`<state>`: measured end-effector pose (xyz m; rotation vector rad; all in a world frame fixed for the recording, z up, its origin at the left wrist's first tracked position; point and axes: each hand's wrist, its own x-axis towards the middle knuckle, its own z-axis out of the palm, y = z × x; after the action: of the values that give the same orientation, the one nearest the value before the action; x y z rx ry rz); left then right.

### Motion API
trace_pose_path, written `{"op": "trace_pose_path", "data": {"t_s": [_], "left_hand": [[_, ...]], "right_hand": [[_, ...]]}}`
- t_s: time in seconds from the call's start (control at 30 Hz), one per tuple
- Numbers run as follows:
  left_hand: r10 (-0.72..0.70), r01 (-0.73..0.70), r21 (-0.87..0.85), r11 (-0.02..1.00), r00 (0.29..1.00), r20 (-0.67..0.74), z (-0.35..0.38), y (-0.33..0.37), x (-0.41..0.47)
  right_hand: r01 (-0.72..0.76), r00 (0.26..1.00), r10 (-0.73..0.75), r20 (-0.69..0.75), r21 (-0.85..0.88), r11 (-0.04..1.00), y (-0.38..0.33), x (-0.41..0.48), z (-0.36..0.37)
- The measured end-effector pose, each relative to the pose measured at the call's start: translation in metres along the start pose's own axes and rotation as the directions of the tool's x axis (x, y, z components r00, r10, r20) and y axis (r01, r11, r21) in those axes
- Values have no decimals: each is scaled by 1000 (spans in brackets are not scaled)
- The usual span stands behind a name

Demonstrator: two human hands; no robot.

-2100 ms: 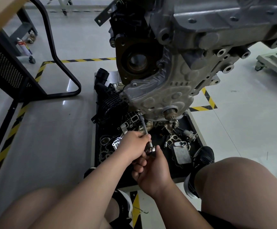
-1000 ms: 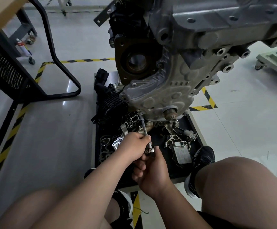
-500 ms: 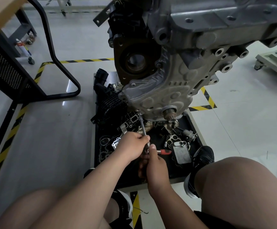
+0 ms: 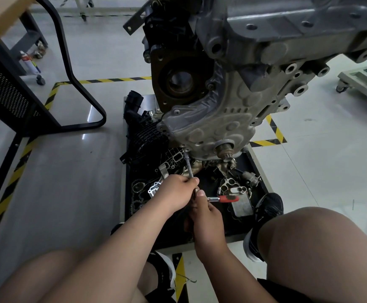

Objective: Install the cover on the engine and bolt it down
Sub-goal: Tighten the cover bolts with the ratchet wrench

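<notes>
A grey cast cover [image 4: 213, 125] sits against the lower end of the engine [image 4: 265, 40], which hangs above a parts tray. A thin steel extension bar [image 4: 188, 165] runs from a bolt [image 4: 186, 151] at the cover's bottom left corner down to my hands. My left hand [image 4: 177, 190] pinches the bar's lower part. My right hand [image 4: 206, 217] holds the ratchet head just below it. The ratchet's red handle [image 4: 227, 199] sticks out to the right.
The black tray [image 4: 259, 182] under the engine holds gaskets, brackets, an oil cooler and a black intake manifold [image 4: 143, 132]. My knees and shoes flank it. A black-framed table [image 4: 86, 101] stands left. A wheeled cart [image 4: 362, 79] is far right. Yellow-black tape marks the floor.
The ratchet has swung round: its red handle, hidden behind my right hand earlier, now points right. My right hand has turned and shifted slightly. The left hand stays on the bar.
</notes>
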<state>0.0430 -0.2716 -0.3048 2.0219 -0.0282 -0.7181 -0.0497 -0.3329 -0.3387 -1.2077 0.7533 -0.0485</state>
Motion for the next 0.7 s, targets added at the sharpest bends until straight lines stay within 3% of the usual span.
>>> {"op": "trace_pose_path", "data": {"t_s": [0.13, 0.3, 0.7], "left_hand": [[-31, 31, -18, 999, 999, 36, 2, 4, -2], [-42, 41, 10, 999, 999, 10, 1, 5, -1], [-43, 44, -49, 998, 999, 26, 2, 0, 0]], "right_hand": [[-172, 981, 153, 120, 169, 970, -3, 2, 4], [-398, 913, 326, 243, 368, 840, -9, -2, 8], [-354, 930, 299, 215, 292, 888, -8, -2, 8]]}}
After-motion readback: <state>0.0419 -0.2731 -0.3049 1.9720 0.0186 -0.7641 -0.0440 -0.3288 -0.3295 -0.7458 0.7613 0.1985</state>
